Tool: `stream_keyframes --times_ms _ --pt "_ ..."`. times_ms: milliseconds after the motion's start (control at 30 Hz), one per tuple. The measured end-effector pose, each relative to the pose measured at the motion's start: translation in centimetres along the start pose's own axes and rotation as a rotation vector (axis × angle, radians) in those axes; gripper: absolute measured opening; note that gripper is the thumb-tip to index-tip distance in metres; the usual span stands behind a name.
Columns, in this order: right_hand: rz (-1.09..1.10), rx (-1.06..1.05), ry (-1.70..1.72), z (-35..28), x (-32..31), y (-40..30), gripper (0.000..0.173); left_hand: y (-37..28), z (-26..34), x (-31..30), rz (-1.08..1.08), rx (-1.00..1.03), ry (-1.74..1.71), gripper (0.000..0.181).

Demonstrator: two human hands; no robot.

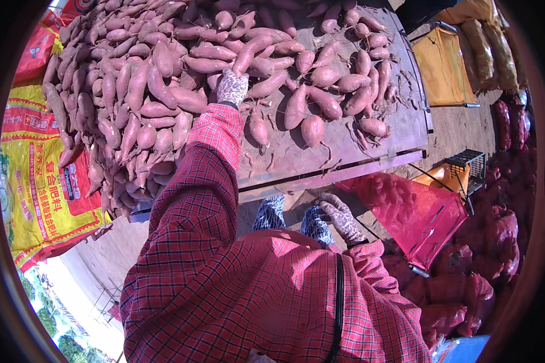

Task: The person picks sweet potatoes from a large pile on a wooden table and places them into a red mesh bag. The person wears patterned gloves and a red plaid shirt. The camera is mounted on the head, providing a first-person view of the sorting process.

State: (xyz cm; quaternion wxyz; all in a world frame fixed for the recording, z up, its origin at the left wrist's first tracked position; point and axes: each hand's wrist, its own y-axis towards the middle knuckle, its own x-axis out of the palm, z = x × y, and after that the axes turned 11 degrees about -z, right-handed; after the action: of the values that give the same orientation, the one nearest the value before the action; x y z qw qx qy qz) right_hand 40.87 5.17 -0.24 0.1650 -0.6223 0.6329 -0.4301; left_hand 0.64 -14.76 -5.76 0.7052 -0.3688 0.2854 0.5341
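My left hand [232, 87], in a patterned glove, is closed around the near end of a long sweet potato [253, 51] that points away from me. Around it lies a large heap of sweet potatoes [131, 86], piled deepest to the left. More of them, such as a plump sweet potato [295, 107], lie loosely scattered on the table [290, 161] to its right. My right hand [340, 218], gloved too, hangs below the table edge near my leg, its fingers slightly spread and nothing visible in them. Its palm is hidden.
Yellow and red printed sacks [36, 181] line the left side. A red mesh bag [413, 208] on a frame stands right of my right hand, near a black crate [468, 165]. Filled red mesh bags [463, 281] crowd the lower right. An orange mesh bag [443, 68] stands beyond the table.
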Motion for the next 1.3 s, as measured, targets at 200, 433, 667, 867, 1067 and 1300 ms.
stream_keyframes --times_ms 200,433,667,867,1067,1300 --pt "-0.047 -0.024 0.008 -2.2 2.4 3.0 0.042 -6.2 -1.2 2.7 -0.368 -0.257 -0.889 0.035" --pt "-0.09 -0.214 0.013 -7.5 3.3 10.7 0.063 -18.0 1.8 4.3 -0.435 -0.295 -0.82 0.03" --pt "-0.015 -0.353 0.809 -9.5 0.2 13.1 0.028 -15.1 7.9 1.4 -0.74 -0.003 -0.439 0.04" --pt "0.017 -0.243 0.131 -10.7 -5.3 9.7 0.045 -6.4 6.9 10.6 -0.53 -0.156 -0.087 0.074" --pt "0.301 -0.156 -0.527 -10.1 -9.7 10.8 0.083 -7.5 5.8 7.8 -0.355 -0.295 -0.929 0.065" --pt "-0.097 -0.367 0.017 -12.2 -2.8 8.9 0.082 -15.0 8.8 5.2 -0.477 -0.053 -0.498 0.043"
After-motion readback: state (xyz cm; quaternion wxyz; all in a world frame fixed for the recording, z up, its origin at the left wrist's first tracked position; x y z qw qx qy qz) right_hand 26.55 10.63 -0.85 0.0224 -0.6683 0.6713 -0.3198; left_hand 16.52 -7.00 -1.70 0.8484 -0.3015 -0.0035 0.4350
